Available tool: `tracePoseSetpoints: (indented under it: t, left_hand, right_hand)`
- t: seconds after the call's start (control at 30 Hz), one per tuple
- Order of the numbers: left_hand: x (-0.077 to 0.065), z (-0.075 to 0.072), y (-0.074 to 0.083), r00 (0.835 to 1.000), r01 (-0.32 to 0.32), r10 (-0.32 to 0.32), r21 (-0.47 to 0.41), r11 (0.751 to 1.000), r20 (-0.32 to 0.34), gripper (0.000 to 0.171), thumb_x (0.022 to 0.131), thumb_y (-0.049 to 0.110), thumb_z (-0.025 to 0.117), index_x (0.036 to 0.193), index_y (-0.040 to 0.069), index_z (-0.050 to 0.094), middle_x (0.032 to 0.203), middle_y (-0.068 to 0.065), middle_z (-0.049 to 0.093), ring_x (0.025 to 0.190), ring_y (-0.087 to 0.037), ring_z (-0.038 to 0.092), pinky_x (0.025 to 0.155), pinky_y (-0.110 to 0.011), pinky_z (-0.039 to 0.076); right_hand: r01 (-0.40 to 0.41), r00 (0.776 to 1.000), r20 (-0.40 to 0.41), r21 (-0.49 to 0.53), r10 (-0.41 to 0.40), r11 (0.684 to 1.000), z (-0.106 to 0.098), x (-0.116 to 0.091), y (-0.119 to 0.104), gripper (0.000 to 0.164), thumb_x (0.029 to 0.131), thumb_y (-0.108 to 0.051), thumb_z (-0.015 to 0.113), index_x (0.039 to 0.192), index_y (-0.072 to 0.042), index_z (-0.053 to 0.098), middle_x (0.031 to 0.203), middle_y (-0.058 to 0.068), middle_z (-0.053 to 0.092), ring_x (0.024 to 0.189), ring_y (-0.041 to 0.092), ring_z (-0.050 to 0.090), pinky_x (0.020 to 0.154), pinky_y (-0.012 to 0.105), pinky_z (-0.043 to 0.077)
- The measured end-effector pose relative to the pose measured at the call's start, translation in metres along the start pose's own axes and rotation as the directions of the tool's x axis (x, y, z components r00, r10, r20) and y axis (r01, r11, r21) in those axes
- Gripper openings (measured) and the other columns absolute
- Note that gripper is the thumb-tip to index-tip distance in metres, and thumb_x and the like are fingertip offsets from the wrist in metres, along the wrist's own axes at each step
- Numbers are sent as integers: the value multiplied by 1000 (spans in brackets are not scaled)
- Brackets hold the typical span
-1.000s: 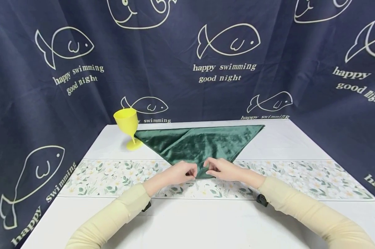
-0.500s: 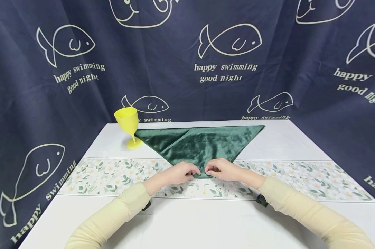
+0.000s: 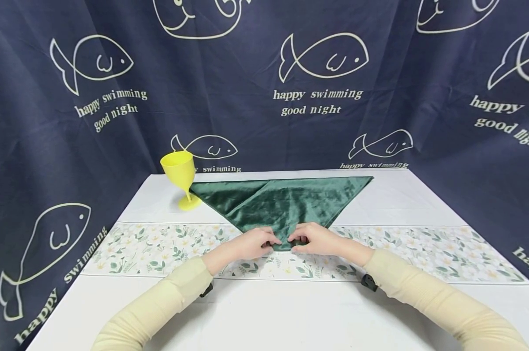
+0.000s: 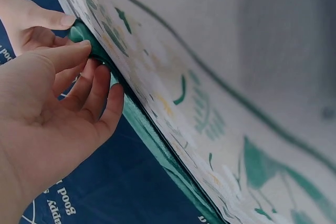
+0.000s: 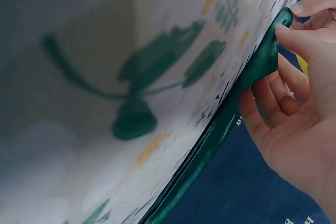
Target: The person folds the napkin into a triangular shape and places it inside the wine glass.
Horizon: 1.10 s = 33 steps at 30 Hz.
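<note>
A dark green velvety cloth [image 3: 286, 200] lies as a triangle, its long side at the back and its blunted near tip toward me. My left hand [image 3: 255, 243] pinches the near edge left of the middle. Right beside it my right hand [image 3: 319, 240] pinches the same edge, fingertips a small gap from the left's. In the left wrist view the left thumb [image 4: 79, 50] presses on a turned-up edge of the cloth [image 4: 84, 34], its fingers behind. The right wrist view has the right hand [image 5: 304, 103] gripping a small rolled flap [image 5: 265, 56].
A yellow plastic goblet [image 3: 178, 170] stands at the back left, close to the cloth's left corner. Beneath everything is a white tablecloth [image 3: 286, 312] with a floral band [image 3: 159, 248]. Dark blue curtains [image 3: 246, 117] with fish drawings hang behind and at both sides.
The left hand has moved slightly right and onto the cloth's near edge. The right thumb has shifted toward the edge. The near tip looks slightly shorter; the goblet has stayed put.
</note>
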State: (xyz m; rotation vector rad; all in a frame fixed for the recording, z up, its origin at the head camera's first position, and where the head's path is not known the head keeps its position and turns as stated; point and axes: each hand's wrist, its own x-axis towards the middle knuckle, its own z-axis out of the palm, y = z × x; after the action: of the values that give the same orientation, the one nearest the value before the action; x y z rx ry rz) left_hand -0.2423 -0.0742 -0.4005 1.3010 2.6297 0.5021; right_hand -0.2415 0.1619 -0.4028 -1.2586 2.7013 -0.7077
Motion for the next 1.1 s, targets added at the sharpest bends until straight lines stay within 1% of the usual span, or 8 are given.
tracePoseSetpoints:
  t: [0.07,0.2,0.37,0.5,0.6,0.87,1.0,1.1]
  left_hand:
    - [0,0,1,1000,8,-8,5,1000,3,28,92,11,60,120,8,64,100,-2,56,69,-4,44,66,-17,43]
    - [0,-1,2,1000,16,-16,-3,1000,4,29,92,10,59,120,7,64,105,-4,52,67,-5,43,63,-17,41]
    - [1,0,1,1000,20,-20,-1,1000,2,29,92,8,59,121,6,63,104,-4,51,65,-5,41,60,-17,39]
    - [1,0,1,999,40,-40,6,999,8,29,93,8,56,121,8,64,98,-3,55,63,-5,40,59,-17,38]
    - [2,0,1,999,44,-44,2,999,2,27,94,6,55,119,8,65,93,-3,57,61,-6,39,58,-18,38]
    - [1,-2,4,999,34,-34,3,999,-12,24,94,5,53,114,5,66,99,-6,61,64,-8,43,64,-20,41]
    - [1,-2,4,999,36,-36,-8,999,-17,21,94,11,56,111,6,67,98,-3,60,69,-6,47,67,-20,44]
    - [1,-1,4,999,32,-33,-30,999,-26,18,94,14,57,108,7,67,97,-2,59,69,-5,47,66,-19,45]
  right_hand:
    - [-13,1000,4,-10,13,1000,0,0,-1,26,85,-20,70,107,-6,70,79,-1,54,62,2,38,58,19,38]
    - [-46,999,11,-13,47,999,0,-1,-2,28,84,-22,70,108,-7,70,81,0,52,62,3,38,57,20,37]
    - [-67,998,9,6,67,998,-1,-2,-4,30,84,-23,71,108,-6,70,81,1,51,62,3,39,56,20,37]
    - [-48,999,-5,3,48,999,-1,-1,-4,26,85,-20,70,106,-5,71,76,-1,51,58,2,39,54,19,37]
    - [-26,999,-22,-12,25,1000,-1,-1,-3,21,87,-17,67,103,-5,73,74,-5,52,56,1,38,52,18,37]
    - [4,1000,-28,-39,-5,999,-1,0,0,14,92,-14,60,96,-8,73,82,-4,61,60,-1,44,55,18,42]
    - [9,1000,-25,-28,-10,1000,-1,0,-1,15,92,-13,59,95,-8,72,83,-3,61,62,0,45,57,18,44]
    - [11,1000,-26,-15,-12,1000,-1,0,-2,14,92,-12,59,94,-7,72,81,-3,58,62,0,44,57,18,43]
